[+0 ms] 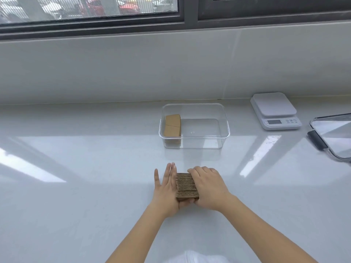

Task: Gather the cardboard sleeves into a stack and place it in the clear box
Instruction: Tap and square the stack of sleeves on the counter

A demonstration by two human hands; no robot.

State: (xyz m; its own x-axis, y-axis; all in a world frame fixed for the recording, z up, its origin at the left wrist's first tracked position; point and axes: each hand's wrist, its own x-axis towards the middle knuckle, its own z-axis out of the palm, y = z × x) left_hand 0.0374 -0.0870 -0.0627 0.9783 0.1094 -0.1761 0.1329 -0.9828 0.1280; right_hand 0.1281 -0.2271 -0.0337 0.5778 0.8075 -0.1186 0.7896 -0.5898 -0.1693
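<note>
Hands — left (165, 190) flat, right (209, 188) curled — on stack (187, 186)

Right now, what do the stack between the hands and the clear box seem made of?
Stack: brown corrugated cardboard, matte; fluted, layered edges show on top. Clear box: likely rigid transparent plastic, glossy; the counter shows through its walls, though glass cannot be excluded.

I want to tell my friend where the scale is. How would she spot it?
Look along the white counter under the window, right of the clear box. The kitchen scale sits near the back wall. It alone is solid white, with a small screen and buttons in front.
</note>
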